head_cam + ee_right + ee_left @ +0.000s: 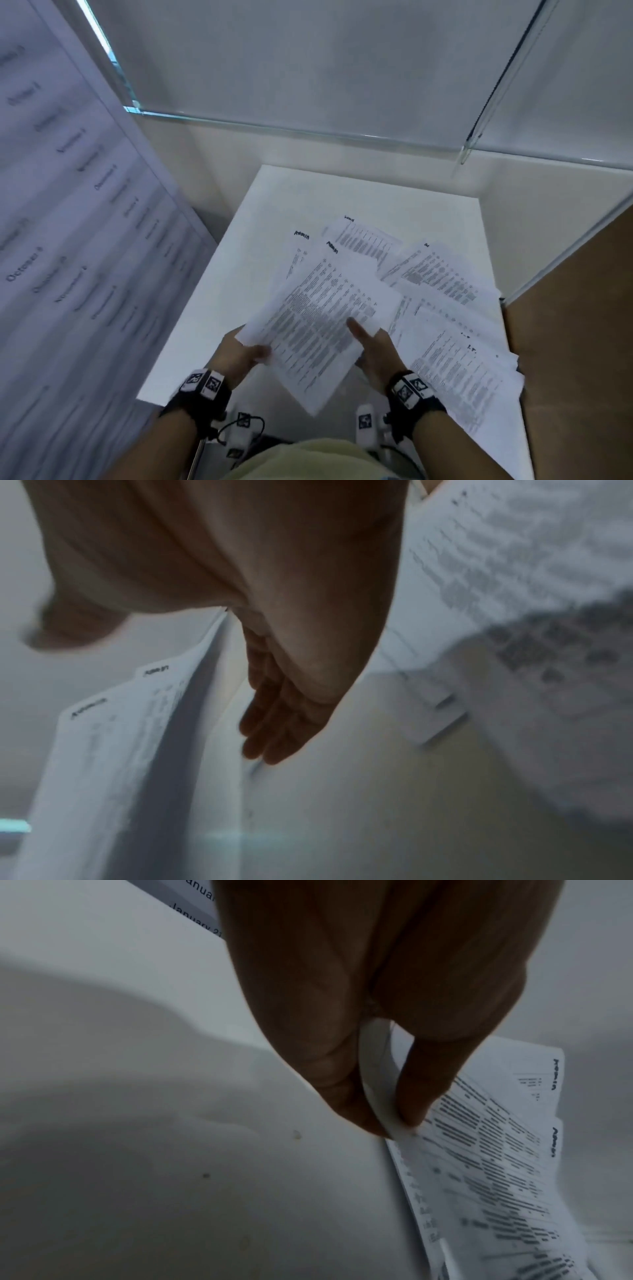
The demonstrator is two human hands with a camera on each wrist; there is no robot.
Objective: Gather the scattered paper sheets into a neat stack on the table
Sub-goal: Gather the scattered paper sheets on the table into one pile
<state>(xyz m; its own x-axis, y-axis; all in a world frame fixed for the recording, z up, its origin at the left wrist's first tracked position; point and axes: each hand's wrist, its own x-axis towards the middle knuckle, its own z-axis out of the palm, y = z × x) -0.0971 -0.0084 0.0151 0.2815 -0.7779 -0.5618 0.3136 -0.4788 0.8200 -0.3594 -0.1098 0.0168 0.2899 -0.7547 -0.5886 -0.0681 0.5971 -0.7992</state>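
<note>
A small bundle of printed sheets (318, 325) is held just above the near edge of the worktop (219, 291), tilted, probably so that more pages can be added. The left hand (239, 356) pinches the bundle's near-left corner between thumb and fingers, bending the edge. The right hand (373, 353) supports the right side, thumb on top and fingers (274, 723) straight beneath. More loose sheets (442, 329) lie fanned and overlapping across the right and far part of the worktop, not yet gathered. A large calendar sheet (61, 205) leans at the left, and a cardboard panel (575, 342) stands at the right.
</note>
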